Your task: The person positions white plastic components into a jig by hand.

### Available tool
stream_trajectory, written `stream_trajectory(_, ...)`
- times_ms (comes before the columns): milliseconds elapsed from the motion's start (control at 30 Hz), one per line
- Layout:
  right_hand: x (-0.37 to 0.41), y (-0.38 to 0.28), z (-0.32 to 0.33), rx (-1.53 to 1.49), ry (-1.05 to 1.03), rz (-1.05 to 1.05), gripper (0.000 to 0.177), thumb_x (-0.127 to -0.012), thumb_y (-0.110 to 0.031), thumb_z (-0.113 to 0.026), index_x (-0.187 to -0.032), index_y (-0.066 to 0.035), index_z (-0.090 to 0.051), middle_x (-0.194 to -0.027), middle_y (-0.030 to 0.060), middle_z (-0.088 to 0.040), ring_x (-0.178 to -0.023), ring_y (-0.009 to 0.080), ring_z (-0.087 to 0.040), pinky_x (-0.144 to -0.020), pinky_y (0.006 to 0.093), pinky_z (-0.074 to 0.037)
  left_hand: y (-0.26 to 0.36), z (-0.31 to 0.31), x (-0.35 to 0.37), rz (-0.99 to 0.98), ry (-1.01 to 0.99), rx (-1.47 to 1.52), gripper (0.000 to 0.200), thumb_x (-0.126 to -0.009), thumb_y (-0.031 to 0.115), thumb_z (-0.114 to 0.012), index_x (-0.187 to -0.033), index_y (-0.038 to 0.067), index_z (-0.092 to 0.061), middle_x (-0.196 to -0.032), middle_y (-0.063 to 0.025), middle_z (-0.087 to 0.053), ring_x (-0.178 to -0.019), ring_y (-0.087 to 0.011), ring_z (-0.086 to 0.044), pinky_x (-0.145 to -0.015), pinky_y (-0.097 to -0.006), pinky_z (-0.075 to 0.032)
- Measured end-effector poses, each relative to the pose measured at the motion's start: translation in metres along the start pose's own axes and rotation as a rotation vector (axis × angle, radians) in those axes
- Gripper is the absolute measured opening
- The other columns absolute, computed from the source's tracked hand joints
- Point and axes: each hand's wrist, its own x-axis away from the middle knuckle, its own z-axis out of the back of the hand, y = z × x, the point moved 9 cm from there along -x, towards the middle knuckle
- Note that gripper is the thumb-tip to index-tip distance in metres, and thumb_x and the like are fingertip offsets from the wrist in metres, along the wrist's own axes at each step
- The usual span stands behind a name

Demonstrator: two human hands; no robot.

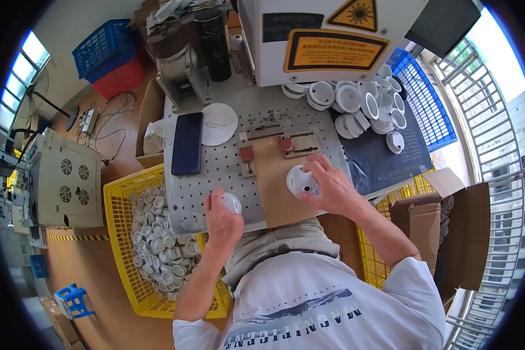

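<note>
My right hand point(331, 188) grips a white round plastic cap point(297, 178) by its right side, with thumb and fingers at the rim. That cap is over a brown cardboard strip point(274, 201) on the perforated metal work plate. Close to the plate's front edge, my left hand point(223, 224) has its fingers closed around another white round cap point(233, 203). Beyond both hands lies a fixture with two red-topped blocks point(287, 145), and a small red light dot shows between them.
A phone point(187, 143) and a white disc point(219, 124) lie left on the plate. Many white round parts point(348, 98) are heaped back right under the machine housing point(326, 52). Yellow crates point(118, 251) flank the bench; the left one is full of white parts.
</note>
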Motion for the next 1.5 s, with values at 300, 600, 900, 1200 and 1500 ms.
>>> stream_trajectory(300, -0.043, -0.038, -0.04, 0.019, -0.028, 0.151, 0.039, -0.084, -0.023, -0.073, -0.109, -0.001, -0.052, -0.124, 0.0198, -0.053, -0.084, 0.0403, -0.065, -0.072, 0.0467, -0.054, -0.001, 0.01, 0.001, 0.036, 0.038, -0.006, 0.015, -0.054, -0.004, -0.067, -0.068, -0.007, -0.067, -0.125, -0.0289, -0.048, -0.108, -0.0462, -0.048, -0.093, -0.0515, -0.043)
stream_trajectory(600, -0.065, -0.032, -0.043, 0.0, 0.068, 0.12, 0.035, -0.083, -0.016, -0.074, -0.109, -0.001, -0.056, -0.133, 0.024, -0.053, -0.088, 0.0432, -0.066, -0.076, 0.0463, -0.055, -0.002, 0.009, 0.002, 0.027, 0.045, 0.008, 0.015, -0.053, -0.002, -0.069, -0.067, -0.006, -0.068, -0.124, -0.0305, -0.049, -0.108, -0.0466, -0.049, -0.094, -0.0516, -0.043)
stream_trajectory(900, -0.082, -0.024, -0.05, 0.069, 0.093, 0.135, 0.035, -0.086, -0.017, -0.07, -0.111, 0.002, -0.053, -0.132, 0.0299, -0.052, -0.087, 0.0471, -0.066, -0.072, 0.0498, -0.056, -0.001, 0.01, 0.0, 0.046, 0.036, 0.011, 0.013, -0.055, -0.003, -0.07, -0.067, -0.006, -0.066, -0.124, -0.0271, -0.048, -0.108, -0.0459, -0.048, -0.093, -0.0514, -0.043)
stream_trajectory(1200, -0.064, -0.027, -0.037, 0.112, 0.176, 0.026, 0.046, -0.083, -0.025, -0.075, -0.117, -0.003, -0.053, -0.14, 0.0224, -0.043, -0.081, 0.0373, -0.068, -0.067, 0.0455, -0.057, 0.001, 0.015, -0.001, 0.049, 0.052, -0.007, 0.018, -0.056, -0.004, -0.068, -0.074, -0.006, -0.067, -0.123, -0.0255, -0.049, -0.107, -0.0448, -0.048, -0.092, -0.0503, -0.043)
stream_trajectory(1500, -0.052, -0.009, -0.034, 0.084, 0.369, 0.013, 0.052, -0.079, -0.027, -0.08, -0.12, -0.007, -0.053, -0.14, 0.0149, -0.041, -0.081, 0.0307, -0.067, -0.065, 0.0404, -0.056, -0.003, 0.007, 0.004, 0.05, 0.059, 0.003, 0.023, -0.057, -0.005, -0.068, -0.08, -0.006, -0.065, -0.123, -0.0243, -0.049, -0.106, -0.044, -0.048, -0.091, -0.0497, -0.044)
